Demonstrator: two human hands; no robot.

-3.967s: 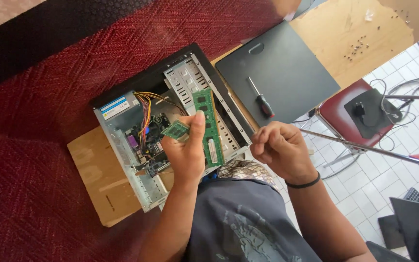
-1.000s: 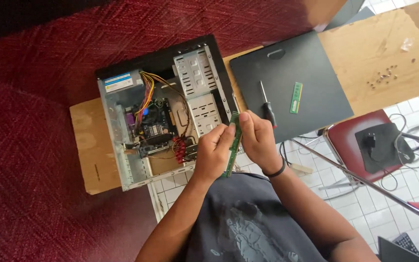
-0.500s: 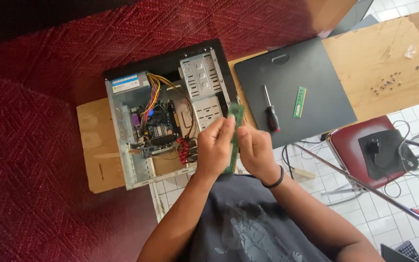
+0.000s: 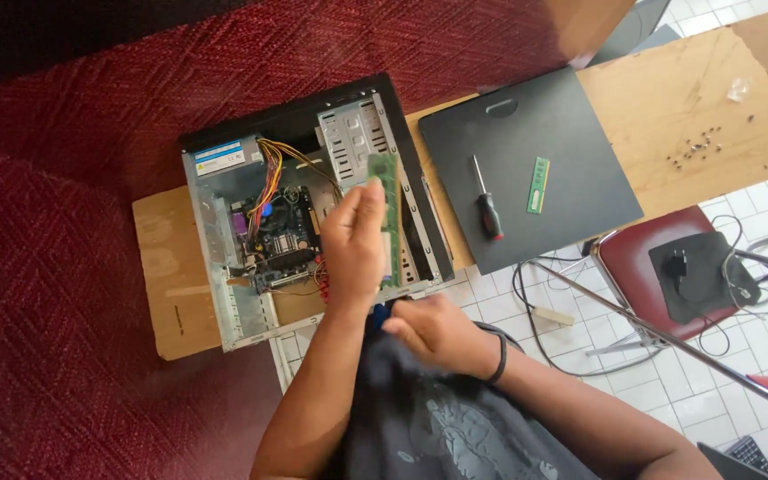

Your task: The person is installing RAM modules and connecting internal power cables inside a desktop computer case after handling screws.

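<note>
Left hand (image 4: 355,244) fingers clamp RAM stick (image 4: 388,213), lower end hidden; long axis runs top-bottom, frame centre. Right hand (image 4: 437,333) blurred, grip unclear.

Red patterned carpet (image 4: 55,293), white tiled floor (image 4: 580,356), red-seated chair (image 4: 633,258).

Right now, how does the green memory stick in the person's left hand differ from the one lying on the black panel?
The held memory stick is gripped in the left hand above the open computer case; the loose memory stick lies flat on the black side panel, beside a screwdriver, untouched. The held one looks larger, being nearer the camera. Both are narrow green boards.
</note>
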